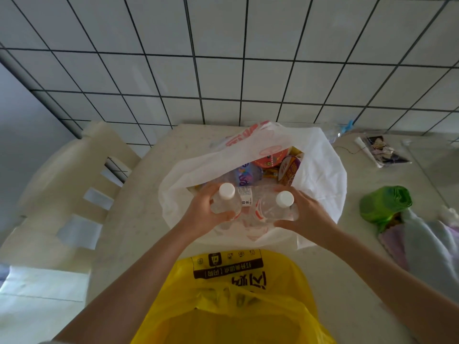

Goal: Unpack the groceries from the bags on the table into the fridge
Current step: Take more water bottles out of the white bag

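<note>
Clear ribbed plastic forms both bottles, each closed by a white screw cap and standing upright, long axis vertical, caps toward the camera. Left hand (pixel 202 214) grips the left bottle (pixel 224 203); right hand (pixel 306 217) grips the right bottle (pixel 278 207). Both are over the open mouth of the thin white bag (pixel 320 180) at the counter (pixel 139 219) far edge. Yellow bag (pixel 248 306), glossy with black Chinese print too blurred to read, lies at the near edge.

Two clear, white-capped bottles are held upright over the open white bag (pixel 320 175): the left bottle (pixel 224 202) is gripped by the left hand (pixel 203 214), the right bottle (pixel 278 207) by the right hand (pixel 306 217). A yellow bag (pixel 238 306) is seen nearer on the table (pixel 131 219).
</note>
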`<action>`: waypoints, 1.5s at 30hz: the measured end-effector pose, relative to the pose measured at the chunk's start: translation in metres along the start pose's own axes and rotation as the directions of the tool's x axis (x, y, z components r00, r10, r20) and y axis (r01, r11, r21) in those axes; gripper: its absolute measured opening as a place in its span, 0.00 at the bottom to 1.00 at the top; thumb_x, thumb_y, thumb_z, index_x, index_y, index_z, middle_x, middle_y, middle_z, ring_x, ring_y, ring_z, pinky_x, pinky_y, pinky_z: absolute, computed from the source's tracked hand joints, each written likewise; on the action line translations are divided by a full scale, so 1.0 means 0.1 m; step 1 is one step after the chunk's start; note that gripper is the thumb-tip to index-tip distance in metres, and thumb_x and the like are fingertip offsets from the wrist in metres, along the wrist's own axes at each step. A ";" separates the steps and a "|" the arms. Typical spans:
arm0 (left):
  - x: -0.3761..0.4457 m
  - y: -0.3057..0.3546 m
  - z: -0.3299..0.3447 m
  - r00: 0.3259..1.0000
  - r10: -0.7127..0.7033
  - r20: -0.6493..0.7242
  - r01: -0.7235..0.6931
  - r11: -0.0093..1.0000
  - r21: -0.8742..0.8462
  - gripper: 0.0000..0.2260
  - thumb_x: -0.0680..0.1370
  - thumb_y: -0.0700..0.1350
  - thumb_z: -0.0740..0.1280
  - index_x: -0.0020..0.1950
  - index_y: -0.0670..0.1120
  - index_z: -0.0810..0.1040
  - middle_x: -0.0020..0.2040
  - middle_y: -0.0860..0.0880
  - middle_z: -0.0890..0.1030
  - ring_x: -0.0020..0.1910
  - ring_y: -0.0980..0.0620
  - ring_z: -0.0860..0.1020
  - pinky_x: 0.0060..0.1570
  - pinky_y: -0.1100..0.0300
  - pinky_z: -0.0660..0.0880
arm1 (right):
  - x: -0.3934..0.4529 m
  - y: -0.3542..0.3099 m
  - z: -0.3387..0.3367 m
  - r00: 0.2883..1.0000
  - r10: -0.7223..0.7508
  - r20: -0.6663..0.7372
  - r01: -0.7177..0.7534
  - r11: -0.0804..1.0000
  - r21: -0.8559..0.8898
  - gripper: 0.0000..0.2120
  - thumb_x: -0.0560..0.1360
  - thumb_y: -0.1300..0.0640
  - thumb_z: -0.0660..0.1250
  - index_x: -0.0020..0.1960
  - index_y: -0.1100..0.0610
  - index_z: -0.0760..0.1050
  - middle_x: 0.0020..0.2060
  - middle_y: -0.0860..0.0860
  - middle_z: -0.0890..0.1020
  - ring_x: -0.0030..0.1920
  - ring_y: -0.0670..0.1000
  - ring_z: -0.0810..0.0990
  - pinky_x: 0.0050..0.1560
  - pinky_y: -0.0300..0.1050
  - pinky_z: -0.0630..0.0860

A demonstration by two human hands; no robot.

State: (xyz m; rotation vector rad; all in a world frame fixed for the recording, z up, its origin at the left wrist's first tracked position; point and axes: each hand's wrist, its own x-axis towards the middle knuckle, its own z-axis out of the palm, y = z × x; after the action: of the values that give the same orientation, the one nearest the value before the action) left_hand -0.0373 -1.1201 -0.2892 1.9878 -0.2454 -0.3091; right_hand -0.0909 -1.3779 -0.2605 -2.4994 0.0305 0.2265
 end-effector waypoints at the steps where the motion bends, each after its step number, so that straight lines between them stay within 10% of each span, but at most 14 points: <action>1: 0.00 -0.01 0.02 1.000 -0.007 -0.003 0.007 1.000 0.009 0.29 0.66 0.45 0.80 0.59 0.63 0.70 0.58 0.59 0.75 0.61 0.56 0.74 0.62 0.58 0.71 | 0.00 0.02 0.01 1.000 0.001 -0.011 -0.002 1.000 -0.028 0.37 0.62 0.41 0.77 0.68 0.44 0.67 0.62 0.48 0.77 0.62 0.52 0.73 0.62 0.52 0.71; 14: -0.07 -0.17 0.19 0.977 -0.162 -0.141 0.163 0.987 -0.010 0.30 0.61 0.42 0.82 0.56 0.57 0.72 0.50 0.62 0.77 0.53 0.58 0.77 0.46 0.75 0.70 | 0.18 -0.10 0.19 0.998 -0.069 -0.004 0.068 0.995 -0.071 0.32 0.62 0.43 0.78 0.61 0.46 0.68 0.58 0.46 0.78 0.59 0.52 0.75 0.54 0.50 0.72; 21: -0.28 0.20 -0.03 0.962 -0.067 -0.266 0.046 0.995 -0.084 0.33 0.59 0.50 0.82 0.61 0.51 0.74 0.54 0.57 0.80 0.55 0.56 0.79 0.56 0.57 0.77 | -0.07 -0.46 -0.01 0.988 -0.135 -0.071 0.131 0.990 -0.057 0.35 0.61 0.41 0.78 0.64 0.46 0.69 0.63 0.44 0.75 0.66 0.48 0.69 0.62 0.51 0.70; 32: -1.29 0.69 -0.52 0.925 0.040 -0.377 -0.145 0.956 -0.254 0.28 0.58 0.55 0.82 0.54 0.51 0.77 0.51 0.52 0.82 0.53 0.53 0.81 0.52 0.53 0.80 | -1.08 -1.32 -0.16 0.961 -0.125 -0.246 0.218 0.892 0.396 0.37 0.58 0.48 0.80 0.63 0.48 0.67 0.56 0.39 0.77 0.58 0.44 0.77 0.58 0.49 0.77; 45: -3.04 0.39 -1.05 0.982 0.060 -0.181 -0.135 0.890 -0.436 0.25 0.58 0.50 0.81 0.53 0.53 0.79 0.50 0.50 0.84 0.51 0.51 0.82 0.44 0.61 0.79 | -2.74 -2.06 0.81 0.947 0.169 -0.274 0.110 0.629 0.769 0.32 0.57 0.52 0.81 0.59 0.50 0.75 0.54 0.48 0.82 0.54 0.49 0.81 0.52 0.54 0.79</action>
State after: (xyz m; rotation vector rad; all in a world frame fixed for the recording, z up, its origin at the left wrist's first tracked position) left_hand -0.2919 -0.9536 -0.1787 1.5270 -0.1518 -0.1207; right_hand -0.3582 -1.1723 -0.1575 -1.6177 0.2541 -0.1735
